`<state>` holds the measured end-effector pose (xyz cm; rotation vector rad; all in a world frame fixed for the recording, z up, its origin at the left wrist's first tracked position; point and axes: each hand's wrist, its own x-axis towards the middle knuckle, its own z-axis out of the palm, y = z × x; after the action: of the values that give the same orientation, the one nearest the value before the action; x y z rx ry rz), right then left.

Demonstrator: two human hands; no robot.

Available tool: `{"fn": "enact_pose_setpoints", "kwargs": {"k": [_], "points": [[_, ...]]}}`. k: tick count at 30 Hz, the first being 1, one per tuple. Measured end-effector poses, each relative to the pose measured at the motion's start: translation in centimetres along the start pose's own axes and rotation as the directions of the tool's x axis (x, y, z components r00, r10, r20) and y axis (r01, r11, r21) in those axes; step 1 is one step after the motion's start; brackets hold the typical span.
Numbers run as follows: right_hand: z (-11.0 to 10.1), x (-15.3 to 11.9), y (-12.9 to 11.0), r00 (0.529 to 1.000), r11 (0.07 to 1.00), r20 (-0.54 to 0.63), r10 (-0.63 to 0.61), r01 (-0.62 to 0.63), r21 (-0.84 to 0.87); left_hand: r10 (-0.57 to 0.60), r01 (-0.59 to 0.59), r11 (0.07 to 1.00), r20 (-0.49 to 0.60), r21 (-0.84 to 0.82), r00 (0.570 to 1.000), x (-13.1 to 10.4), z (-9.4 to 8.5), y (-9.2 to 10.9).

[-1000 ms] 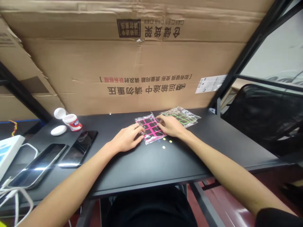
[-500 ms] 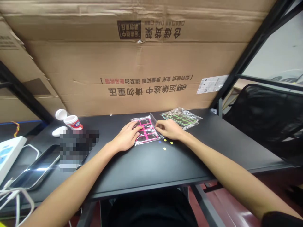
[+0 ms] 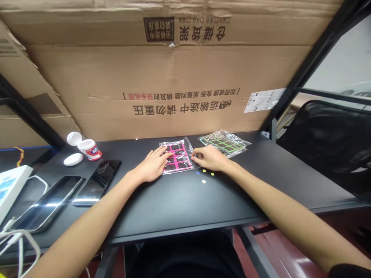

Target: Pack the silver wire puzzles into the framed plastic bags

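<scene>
A clear plastic bag (image 3: 189, 148) with a pink grid card (image 3: 177, 165) inside lies flat on the black table. My left hand (image 3: 153, 165) rests over the card's left side, fingers spread out and pressing on the plastic. At the bag's right edge, my right hand (image 3: 210, 158) is closed in a pinch on the bag's loose flap; the exact grip is small and partly hidden. Just below that hand are small round discs: a blue disc (image 3: 197, 173) and a few pale yellow discs (image 3: 204, 181). Behind my right hand lies another clear bag with a green grid card (image 3: 224, 145).
To the left stand an open red and white tub (image 3: 92, 150), a white oval object (image 3: 73, 159) and two phones, one a black phone (image 3: 98, 181). White cables (image 3: 21, 241) and a box (image 3: 11, 189) sit further left. A cardboard sheet (image 3: 174, 73) walls the back.
The bag's flap, standing up beside my right fingers earlier, now lies lower and flatter. My left hand stays on the card. The view has shifted slightly.
</scene>
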<state>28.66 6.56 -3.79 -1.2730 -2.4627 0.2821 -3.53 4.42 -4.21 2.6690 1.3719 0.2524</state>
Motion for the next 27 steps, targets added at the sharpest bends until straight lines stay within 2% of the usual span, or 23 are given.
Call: {"fn": "enact_pose_setpoints", "kwargs": {"k": [4,7,12,14,15,17,20,24,27], "points": [[0.3,0.0,0.1,0.990,0.993,-0.092,-0.109,0.104,-0.059,0.064,-0.064,0.998,-0.024,-0.004,0.998,-0.2,-0.6,0.8],[0.5,0.1,0.0,0.977,0.985,-0.125,-0.175,0.172,-0.028,0.089,-0.092,0.993,-0.045,-0.069,0.995,-0.4,-1.0,1.6],[0.3,0.0,-0.4,0.964,0.968,-0.111,-0.242,0.248,0.040,-0.140,0.138,0.988,-0.034,-0.070,0.990,-0.4,-1.1,1.9],[0.3,-0.1,-0.4,0.947,0.948,-0.071,-0.314,0.317,0.032,-0.176,0.168,0.979,-0.058,-0.115,0.983,-0.3,-1.1,1.7],[0.4,-0.2,-0.5,0.936,0.936,-0.044,-0.349,0.351,0.027,-0.181,0.163,0.969,-0.085,-0.187,0.980,-0.2,-1.1,1.6],[0.6,-0.4,-0.6,0.921,0.921,0.012,-0.389,0.389,0.022,-0.218,0.146,0.907,-0.144,-0.394,0.965,0.1,-1.1,1.3],[0.8,-0.8,-0.8,0.927,0.929,0.060,-0.370,0.368,0.040,-0.327,0.150,0.762,-0.174,-0.630,0.929,0.6,-1.0,0.8],[0.6,-1.0,-1.2,0.942,0.941,0.077,-0.328,0.319,0.112,-0.406,0.138,0.639,-0.179,-0.757,0.896,1.1,-0.9,0.6],[0.6,-1.0,-1.3,0.945,0.941,0.105,-0.309,0.287,0.181,-0.389,0.092,0.570,-0.170,-0.816,0.905,1.2,-1.1,0.9]]}}
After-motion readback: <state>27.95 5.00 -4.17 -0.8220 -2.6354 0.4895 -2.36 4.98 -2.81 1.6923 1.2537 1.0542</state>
